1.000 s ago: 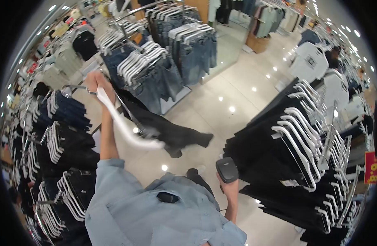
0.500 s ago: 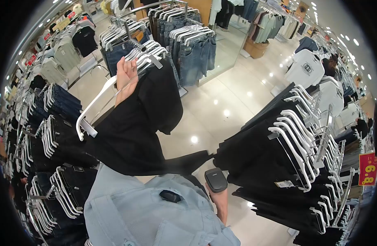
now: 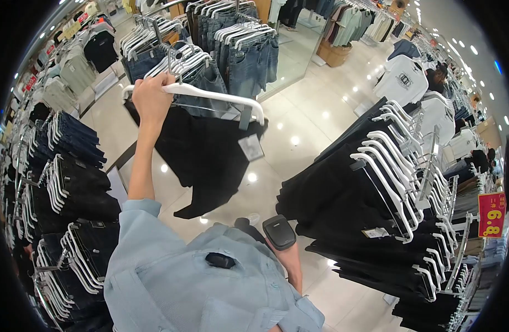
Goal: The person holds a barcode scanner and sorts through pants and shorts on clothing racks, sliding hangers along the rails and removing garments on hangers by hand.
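My left hand (image 3: 152,99) is closed around the middle of a white hanger (image 3: 215,96), held out in front of me at upper left. Black pants (image 3: 202,155) hang from its clips, with a pale tag (image 3: 251,148) near the right clip. My right hand (image 3: 280,252) is low at my right side, below a dark rounded device (image 3: 279,232) on the wrist or back of the hand; its fingers are hidden. It is near the black garments (image 3: 332,193) on the right rack.
Denim shorts (image 3: 251,63) hang on a rack ahead. Dark trousers (image 3: 80,188) on white hangers line the left. On the right rack is a red price sign (image 3: 491,214). A person (image 3: 436,77) is far off at upper right. Glossy floor (image 3: 304,124) lies between the racks.
The hanger has turned and now stretches to the right of my left hand; the black pants have swung away from my body and hang down. My right hand has shifted slightly left in view.
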{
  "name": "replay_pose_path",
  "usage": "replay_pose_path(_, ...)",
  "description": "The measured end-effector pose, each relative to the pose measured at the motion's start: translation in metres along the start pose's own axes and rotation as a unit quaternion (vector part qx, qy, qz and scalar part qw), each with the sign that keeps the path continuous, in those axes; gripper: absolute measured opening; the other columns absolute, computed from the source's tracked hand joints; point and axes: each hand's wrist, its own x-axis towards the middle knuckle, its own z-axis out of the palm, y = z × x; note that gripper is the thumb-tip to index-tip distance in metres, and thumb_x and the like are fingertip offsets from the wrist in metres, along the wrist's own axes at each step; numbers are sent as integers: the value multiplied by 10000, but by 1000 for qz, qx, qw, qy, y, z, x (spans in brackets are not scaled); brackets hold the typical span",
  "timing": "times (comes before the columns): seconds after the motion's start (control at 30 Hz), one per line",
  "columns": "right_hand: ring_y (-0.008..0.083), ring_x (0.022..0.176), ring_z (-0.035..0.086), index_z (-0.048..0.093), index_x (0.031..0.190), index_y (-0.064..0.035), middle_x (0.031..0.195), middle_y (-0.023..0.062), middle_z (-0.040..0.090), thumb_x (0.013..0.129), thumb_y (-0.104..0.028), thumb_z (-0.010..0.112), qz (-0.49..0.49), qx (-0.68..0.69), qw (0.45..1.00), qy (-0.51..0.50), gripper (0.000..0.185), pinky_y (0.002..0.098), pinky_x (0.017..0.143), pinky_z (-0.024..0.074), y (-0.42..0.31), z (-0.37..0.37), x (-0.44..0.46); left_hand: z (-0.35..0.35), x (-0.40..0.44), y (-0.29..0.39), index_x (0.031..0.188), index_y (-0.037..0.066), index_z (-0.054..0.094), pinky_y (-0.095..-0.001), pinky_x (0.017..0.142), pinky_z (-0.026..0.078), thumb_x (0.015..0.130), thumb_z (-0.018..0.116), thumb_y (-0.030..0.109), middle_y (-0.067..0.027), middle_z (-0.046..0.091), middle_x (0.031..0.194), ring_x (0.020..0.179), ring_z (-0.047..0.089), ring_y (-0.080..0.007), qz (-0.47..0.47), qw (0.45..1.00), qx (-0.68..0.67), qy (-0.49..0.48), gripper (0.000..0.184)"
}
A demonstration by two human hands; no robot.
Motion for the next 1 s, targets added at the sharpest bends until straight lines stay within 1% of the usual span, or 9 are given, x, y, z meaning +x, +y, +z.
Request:
replay_pose_path(0.07,171,957,693,705,1122,-4,1051,87,755,845,-128,854,6,3,1000,-22,338,336,858,543,-1,-2,-1,-9,-3,4,729,148,721,-419,622,442,859,745,268,-76,634,627,601,597,-304,-17,998,54,-14,178)
replay_pose_path(0.13,170,961,693,705,1122,-3,1055,88,754,846,-126,851,7,6,1000,-22,336,335,863,542,-7,-5,-1,-19,-1,15,648,109,692,-419,624,457,908,703,298,-109,650,606,565,606,-312,-16,994,105,-6,321)
replay_pose_path(0.33,166,982,690,701,1143,9,1073,89,751,863,-132,834,-20,40,999,10,340,329,879,540,-32,-23,1,-26,-4,26,698,105,699,-441,640,476,919,705,347,-114,664,645,629,648,-336,-28,990,129,-49,328)
replay_pose_path(0.5,167,984,692,702,1170,4,1088,94,755,887,-180,816,-25,46,998,38,356,333,876,544,-18,-37,16,-20,-13,38,881,183,790,-504,665,509,931,696,374,-140,727,768,721,678,-405,-87,983,120,-104,219)
replay_pose_path(0.67,184,933,710,706,1137,10,985,149,764,897,-244,786,-20,24,999,38,358,344,834,551,-21,-54,25,-2,-11,48,828,70,724,-518,645,491,897,748,363,-193,710,792,733,675,-427,-64,980,74,-175,302)
replay_pose_path(0.8,234,884,724,699,1101,24,971,180,759,851,-190,764,24,4,1000,19,335,388,825,551,-20,-72,25,14,-3,77,862,28,714,-462,669,512,792,808,294,-213,702,800,773,703,-408,-73,944,-15,-320,291)
replay_pose_path(0.87,485,938,665,660,993,65,916,277,710,798,-96,687,6,-9,998,55,254,436,800,532,-17,-85,19,35,-4,89,791,-10,685,-410,619,479,741,868,303,-181,653,685,629,652,-310,-36,932,-85,-350,366)
replay_pose_path(0.93,470,918,688,671,977,67,901,278,714,794,-129,715,15,1,997,71,271,444,787,538,6,-96,16,50,5,113,765,-22,669,-378,593,463,743,869,298,-141,637,648,595,626,-226,-24,905,-115,-408,378)
replay_pose_path(1.0,453,893,710,687,953,63,870,274,715,785,-164,737,39,42,993,104,287,442,768,546,36,-107,15,72,14,134,793,-27,683,-379,620,484,743,873,269,-156,662,675,623,661,-267,-18,889,-139,-435,355)
